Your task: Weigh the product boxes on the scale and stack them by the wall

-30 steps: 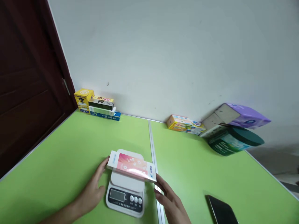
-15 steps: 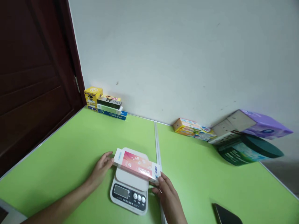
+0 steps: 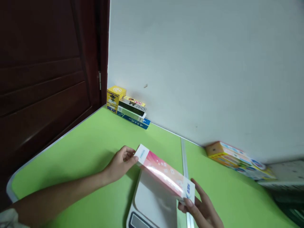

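A long pink, orange and white carton (image 3: pixel 165 171) is held by its two ends, raised at a slant over a white kitchen scale (image 3: pixel 152 201). My left hand (image 3: pixel 122 163) grips the white left end between thumb and fingers. At the opposite end my right hand (image 3: pixel 200 205) has its thumb on the near face and its fingers behind. The carton covers the far part of the scale's platform. Only part of the scale's display shows at the bottom edge of the view.
Against the wall at the back left stands a yellow box (image 3: pixel 116 96) beside a stack of flat boxes (image 3: pixel 133 112). Orange and yellow boxes (image 3: pixel 234 158) line the wall at right, near a dark green container (image 3: pixel 288 199). A metal strip (image 3: pixel 184 155) divides the green table (image 3: pixel 95 145).
The carton has come up off the scale with both hands gripping it. My view has turned left, so things appear further right and the phone-like dark object has left the picture.
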Available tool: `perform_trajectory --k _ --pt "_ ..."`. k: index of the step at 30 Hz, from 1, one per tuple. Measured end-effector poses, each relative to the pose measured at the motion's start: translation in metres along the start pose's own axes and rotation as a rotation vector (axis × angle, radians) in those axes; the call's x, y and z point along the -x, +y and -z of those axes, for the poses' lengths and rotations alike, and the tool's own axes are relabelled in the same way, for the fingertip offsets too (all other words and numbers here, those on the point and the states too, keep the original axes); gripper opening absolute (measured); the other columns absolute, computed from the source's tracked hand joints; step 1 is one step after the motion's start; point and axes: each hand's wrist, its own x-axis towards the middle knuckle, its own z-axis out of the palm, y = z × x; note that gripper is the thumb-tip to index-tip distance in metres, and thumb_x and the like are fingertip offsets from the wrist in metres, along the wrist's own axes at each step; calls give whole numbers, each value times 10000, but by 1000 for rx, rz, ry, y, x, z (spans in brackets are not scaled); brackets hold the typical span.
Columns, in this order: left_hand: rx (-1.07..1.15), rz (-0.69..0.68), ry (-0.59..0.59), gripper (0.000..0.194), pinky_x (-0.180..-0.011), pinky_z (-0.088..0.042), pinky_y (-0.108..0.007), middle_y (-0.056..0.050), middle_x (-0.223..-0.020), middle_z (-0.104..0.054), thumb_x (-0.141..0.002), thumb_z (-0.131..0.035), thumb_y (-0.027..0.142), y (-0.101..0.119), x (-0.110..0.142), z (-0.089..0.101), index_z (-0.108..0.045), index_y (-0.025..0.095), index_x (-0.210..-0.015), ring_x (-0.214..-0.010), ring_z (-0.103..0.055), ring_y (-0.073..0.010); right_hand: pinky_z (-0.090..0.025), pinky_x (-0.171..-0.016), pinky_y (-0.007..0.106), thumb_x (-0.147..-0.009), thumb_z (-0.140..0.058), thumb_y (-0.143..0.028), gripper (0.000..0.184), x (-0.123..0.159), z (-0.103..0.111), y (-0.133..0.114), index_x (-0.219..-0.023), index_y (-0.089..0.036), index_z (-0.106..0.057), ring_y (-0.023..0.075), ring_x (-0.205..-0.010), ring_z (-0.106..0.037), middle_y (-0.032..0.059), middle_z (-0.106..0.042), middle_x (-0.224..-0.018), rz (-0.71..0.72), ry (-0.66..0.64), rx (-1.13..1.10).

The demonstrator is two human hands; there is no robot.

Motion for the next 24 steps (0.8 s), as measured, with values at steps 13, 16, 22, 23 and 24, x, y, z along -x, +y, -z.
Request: perform_trajectory --k 13,16,22,23,24 --pt "-921 -723 224 724 -1163 -101 -490 -132 -1573 -93 -771 -514 125 39 -176 51 -259 159 -1448 -1453 -3 -295 -471 -501 236 -642 -758 -373 372 -221 -153 -132 -924 -172 -624 101 -497 -535 -12 -631 -635 215 -143 16" --pt "-1115 -686 264 659 -1144 -13 -557 -139 -1576 -117 -822 -515 190 36 -211 60 -296 161 -1443 -1452 22 -319 -444 -460 216 -726 -703 -325 267 -252 -180 -141 -919 -163 -616 98 -470 -522 -21 -596 -560 227 -143 83" --pt "-1245 -640 263 612 -1106 125 -583 -120 -1573 -158 -898 -439 292 26 -252 75 -243 189 -1469 -1457 -48 -291 -446 -471 232 -815 -631 -379 236 -278 -192 -121 -927 -174 -597 111 -477 -520 -31 -575 -541 293 -145 214" --pt "-1252 -642 265 614 -1106 133 -576 -113 -1573 -160 -902 -433 299 24 -254 76 -232 195 -1473 -1458 -51 -283 -447 -475 237 -812 -634 -407 261 -280 -191 -117 -927 -176 -594 115 -483 -523 -27 -577 -552 313 -138 218" --pt "-1256 -642 273 618 -1106 138 -571 -108 -1574 -157 -904 -430 304 22 -255 75 -222 197 -1476 -1459 -46 -276 -445 -475 239 -805 -637 -436 289 -281 -191 -115 -924 -177 -593 119 -492 -530 -22 -580 -563 331 -139 219"
